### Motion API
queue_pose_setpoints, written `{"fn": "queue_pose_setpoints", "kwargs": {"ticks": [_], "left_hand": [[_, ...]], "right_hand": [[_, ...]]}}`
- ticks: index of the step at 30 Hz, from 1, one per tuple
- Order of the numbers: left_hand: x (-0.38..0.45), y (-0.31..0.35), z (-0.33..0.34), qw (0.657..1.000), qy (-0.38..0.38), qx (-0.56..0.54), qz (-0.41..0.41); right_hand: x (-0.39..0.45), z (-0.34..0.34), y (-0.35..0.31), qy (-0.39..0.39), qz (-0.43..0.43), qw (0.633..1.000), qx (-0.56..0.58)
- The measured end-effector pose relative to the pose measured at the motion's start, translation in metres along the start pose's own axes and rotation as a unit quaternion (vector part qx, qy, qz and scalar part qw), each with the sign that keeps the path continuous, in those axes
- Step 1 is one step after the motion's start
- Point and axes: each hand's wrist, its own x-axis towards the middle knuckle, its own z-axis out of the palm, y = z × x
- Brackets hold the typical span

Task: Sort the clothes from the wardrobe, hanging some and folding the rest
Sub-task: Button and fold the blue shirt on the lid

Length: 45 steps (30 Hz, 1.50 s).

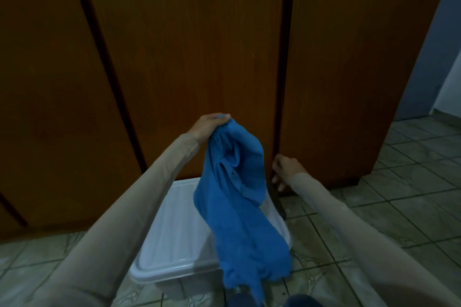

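1. Handling: the blue shirt [239, 197] is soft, light and limp. It hangs in loose folds and keeps no shape of its own. A row of small buttons (a polo-type placket, as far as the dim light allows) shows near its upper part.
2. Location: the shirt hangs in the air from the left hand [209, 125], in front of the wardrobe doors [189, 57] and over the white plastic bin [172, 239] standing on the tiled floor [374, 232].
3. Left hand: its fingers are curled over a bunched top edge of the shirt and carry its whole weight.
4. Right hand [284, 169]: its fingers are curled at the dark gap between two doors, apparently on a door edge; what they hold cannot be told.
5. Recommended hold: take the shoulders or collar, one in each hand, so the cloth hangs flat for a hanger or a fold.
6. Count: one shirt, one bin, two hands, three door panels in view. No hanger is visible.
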Motion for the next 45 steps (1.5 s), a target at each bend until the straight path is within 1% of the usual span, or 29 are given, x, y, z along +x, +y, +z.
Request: {"fn": "queue_pose_setpoints", "kwargs": {"ticks": [2, 4, 6, 8, 11, 13, 15, 16, 18, 19, 21, 24, 26, 27, 28, 29, 30, 31, 32, 33, 35, 36, 37, 38, 40, 43, 45], "left_hand": [[-0.002, -0.001, -0.002, 1.000, 0.005, -0.002, 0.010], [-0.003, -0.001, -0.003, 1.000, 0.016, 0.002, 0.016], [-0.005, -0.001, -0.005, 0.999, 0.012, 0.008, 0.028], [-0.007, 0.000, -0.007, 0.999, -0.004, 0.021, 0.046], [-0.009, 0.000, -0.014, 0.997, -0.002, 0.032, 0.070], [-0.008, -0.003, -0.020, 0.995, 0.033, 0.066, 0.065], [-0.004, -0.011, -0.028, 0.984, 0.092, 0.152, 0.035], [-0.001, -0.016, -0.031, 0.972, 0.110, 0.209, 0.016], [0.000, -0.027, -0.034, 0.947, 0.105, 0.301, -0.034], [0.001, -0.033, -0.035, 0.940, 0.086, 0.323, -0.068], [-0.001, -0.041, -0.034, 0.933, 0.018, 0.330, -0.143], [-0.007, -0.050, -0.023, 0.926, -0.115, 0.281, -0.226], [-0.013, -0.054, -0.014, 0.924, -0.197, 0.221, -0.242], [-0.015, -0.057, -0.010, 0.919, -0.246, 0.198, -0.238], [-0.017, -0.060, -0.007, 0.906, -0.299, 0.189, -0.233], [-0.017, -0.063, -0.005, 0.887, -0.349, 0.198, -0.230], [-0.017, -0.066, -0.003, 0.867, -0.380, 0.226, -0.230], [-0.014, -0.071, -0.001, 0.851, -0.387, 0.267, -0.233], [-0.011, -0.077, 0.001, 0.843, -0.370, 0.313, -0.232], [-0.008, -0.084, 0.003, 0.843, -0.333, 0.356, -0.228], [-0.004, -0.101, 0.005, 0.855, -0.221, 0.420, -0.207], [-0.004, -0.110, 0.006, 0.866, -0.166, 0.431, -0.193], [-0.002, -0.119, 0.006, 0.881, -0.127, 0.419, -0.179], [-0.002, -0.127, 0.005, 0.899, -0.103, 0.390, -0.169], [-0.001, -0.144, 0.005, 0.919, -0.101, 0.350, -0.152], [0.003, -0.168, 0.012, 0.906, -0.144, 0.381, -0.115], [0.008, -0.186, 0.020, 0.914, -0.149, 0.370, -0.070]], "right_hand": [[0.001, -0.003, 0.004, -0.039, 0.032, 0.999, 0.003], [-0.001, 0.007, 0.008, -0.109, 0.054, 0.992, -0.026], [-0.004, 0.024, 0.008, -0.165, 0.062, 0.984, -0.007], [-0.004, 0.042, 0.007, -0.179, 0.053, 0.982, 0.030], [-0.006, 0.047, -0.006, -0.125, 0.043, 0.990, 0.049], [-0.004, 0.038, -0.013, -0.076, 0.049, 0.995, 0.050], [-0.001, 0.023, -0.020, -0.003, 0.061, 0.994, 0.091], [0.001, 0.015, -0.024, 0.036, 0.067, 0.991, 0.112], [0.006, 0.001, -0.031, 0.101, 0.082, 0.981, 0.143], [0.008, -0.005, -0.034, 0.128, 0.085, 0.975, 0.160], [0.011, -0.016, -0.041, 0.157, 0.080, 0.959, 0.223], [0.008, -0.029, -0.050, 0.153, 0.054, 0.942, 0.293], [0.006, -0.031, -0.053, 0.133, 0.031, 0.945, 0.296], [0.007, -0.032, -0.053, 0.115, 0.016, 0.950, 0.290], [0.007, -0.031, -0.053, 0.101, 0.001, 0.956, 0.277], [0.008, -0.030, -0.051, 0.090, -0.011, 0.963, 0.255], [0.007, -0.029, -0.050, 0.081, -0.019, 0.970, 0.228], [0.007, -0.027, -0.047, 0.071, -0.025, 0.977, 0.198], [0.006, -0.025, -0.044, 0.058, -0.035, 0.983, 0.170], [0.006, -0.021, -0.042, 0.042, -0.045, 0.987, 0.146], [0.002, -0.011, -0.038, 0.016, -0.063, 0.992, 0.108], [0.001, -0.005, -0.037, 0.002, -0.069, 0.993, 0.095], [0.001, 0.000, -0.035, -0.016, -0.071, 0.993, 0.092], [0.003, 0.006, -0.032, -0.034, -0.074, 0.992, 0.091], [0.006, 0.014, -0.028, -0.063, -0.080, 0.991, 0.083], [0.013, 0.025, -0.024, -0.085, -0.096, 0.990, 0.063], [0.019, 0.030, -0.022, -0.112, -0.118, 0.984, 0.067]]}}
